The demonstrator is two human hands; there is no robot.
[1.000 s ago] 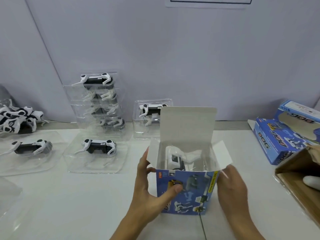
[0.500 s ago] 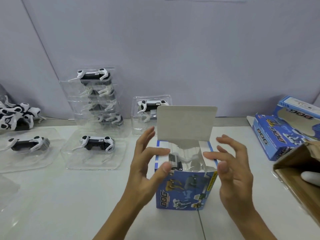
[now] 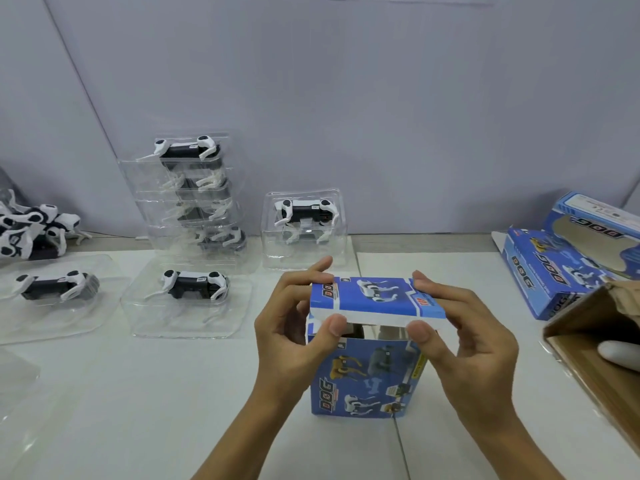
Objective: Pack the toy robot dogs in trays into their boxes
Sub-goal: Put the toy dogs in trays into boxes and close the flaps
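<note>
White table (image 3: 138,393) against a pale grey wall (image 3: 346,98). Both hands work the top flap (image 3: 375,299) of a blue box (image 3: 363,375) standing upright near the table's front edge, about mid-width. Left hand (image 3: 287,337): thumb under the flap's front lip, fingers (image 3: 318,266) curled over its left end, gripping it. Right hand (image 3: 474,341): same grip on the right end, thumb at the front lip, fingers (image 3: 420,280) on top. Flap is folded nearly flat but not tucked; a dark gap shows below it w/ a bit of clear plastic and something dark inside, too hidden to say more.

Behind the box, toward the back edge: one clear tray (image 3: 304,230) holding a black-and-white toy dog (image 3: 304,211). Left of that, a stack of clear trays (image 3: 194,202) w/ dogs, approx 4 high. In front of the stack, a single tray w/ a dog (image 3: 194,284) lying flat; another tray w/ a dog (image 3: 55,287) near the left edge. Loose dogs (image 3: 31,230) piled at the back left corner, no trays. Right side: blue window boxes (image 3: 568,258) lying down, and a brown carton (image 3: 595,344) open at the right edge, something white inside.
</note>
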